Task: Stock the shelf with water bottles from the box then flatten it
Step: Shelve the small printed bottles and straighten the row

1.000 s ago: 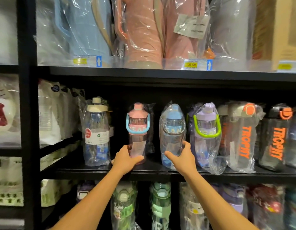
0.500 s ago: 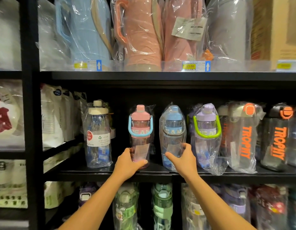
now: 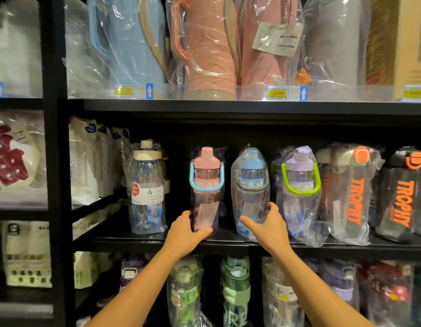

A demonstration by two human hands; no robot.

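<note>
The left hand (image 3: 185, 234) grips the foot of the pink-capped bottle (image 3: 206, 192), which stands upright on the middle shelf (image 3: 228, 247) near its front edge. Held that low, a tall bottle can rock. A sideways nudge would likely tip it toward the clear bottle (image 3: 145, 190) standing apart on its left, and a pull would bring it over the lip.

The right hand (image 3: 267, 228) curls round the lower part of the blue-capped bottle (image 3: 250, 192), thumb across the front and fingers on its right side. This bottle is wrapped in a loose plastic bag. I judge the film slippery, so the fingers may slide. They may also snag it and drag the bottle forward when the hand lets go. The purple-capped bottle (image 3: 300, 190) stands just beside it with the bags crowding together, so a shove rightward could topple that one too. The box is not in view.

On writing, the white pack (image 3: 8, 161) far left carries a large red character. The clear bottle has a round red sticker and a recycling mark, but the text is too blurred to read. The pink and blue bottles show "EAM" behind their handles. The dark bottles (image 3: 355, 201) read "TROPHY" in orange, running downward. On the upper shelf a yellow price tag (image 3: 278, 93) reads 23.00. On the shelf below, a green bottle (image 3: 235, 291) shows "RE".
</note>
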